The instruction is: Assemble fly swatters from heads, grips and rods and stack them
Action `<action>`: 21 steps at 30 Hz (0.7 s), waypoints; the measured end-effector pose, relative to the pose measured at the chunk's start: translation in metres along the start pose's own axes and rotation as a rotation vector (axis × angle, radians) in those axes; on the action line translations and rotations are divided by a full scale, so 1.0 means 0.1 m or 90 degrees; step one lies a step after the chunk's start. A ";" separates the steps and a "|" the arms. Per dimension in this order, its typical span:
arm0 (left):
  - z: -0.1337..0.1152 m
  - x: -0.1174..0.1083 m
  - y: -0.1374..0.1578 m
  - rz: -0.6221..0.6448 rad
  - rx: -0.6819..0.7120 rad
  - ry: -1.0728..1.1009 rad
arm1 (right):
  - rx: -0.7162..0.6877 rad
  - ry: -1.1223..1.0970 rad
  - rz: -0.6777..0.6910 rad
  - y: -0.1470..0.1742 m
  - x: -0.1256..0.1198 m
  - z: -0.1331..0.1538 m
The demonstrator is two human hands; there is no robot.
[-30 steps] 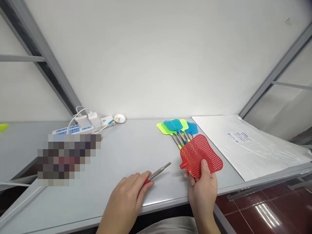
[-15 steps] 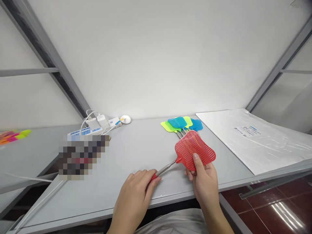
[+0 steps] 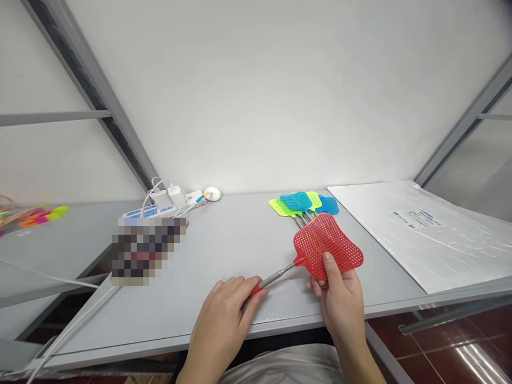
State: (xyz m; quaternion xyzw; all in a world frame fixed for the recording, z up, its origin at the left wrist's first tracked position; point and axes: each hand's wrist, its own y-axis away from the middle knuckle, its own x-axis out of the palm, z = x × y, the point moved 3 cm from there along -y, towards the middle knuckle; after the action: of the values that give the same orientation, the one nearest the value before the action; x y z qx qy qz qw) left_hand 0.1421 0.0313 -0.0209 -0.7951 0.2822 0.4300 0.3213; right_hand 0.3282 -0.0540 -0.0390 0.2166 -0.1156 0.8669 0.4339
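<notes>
A red fly swatter with a perforated plastic head and a metal shaft is held over the front edge of the grey table. My left hand wraps around its red handle, most of which is hidden in the palm. My right hand pinches the lower edge of the head, thumb on top and fingers underneath. Just behind the red head lies a pile of fly swatters with green, yellow and blue heads, their metal shafts partly covered by it.
A white plastic package with a label lies on the right. At the back left are a power strip with white plugs, a round white device and cables. A blurred-out patch covers something there. Colourful items lie far left.
The view has shifted slightly, so the scene sits a little further right. Both hands keep the same hold on the red fly swatter.
</notes>
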 end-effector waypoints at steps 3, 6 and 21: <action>0.01 0.00 0.00 -0.004 0.002 0.000 | 0.001 0.003 0.008 -0.01 0.00 0.00; 0.02 0.00 0.01 -0.006 0.004 -0.001 | 0.004 0.014 0.025 -0.02 -0.01 -0.01; -0.20 -0.12 0.14 -0.121 0.100 -0.127 | 0.088 -0.026 0.098 0.10 0.05 -0.04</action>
State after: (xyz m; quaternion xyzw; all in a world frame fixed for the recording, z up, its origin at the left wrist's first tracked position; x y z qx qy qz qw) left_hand 0.1361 0.0092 -0.0061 -0.7442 0.2055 0.4510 0.4479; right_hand 0.3163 -0.0548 -0.0398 0.2545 -0.0807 0.8988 0.3476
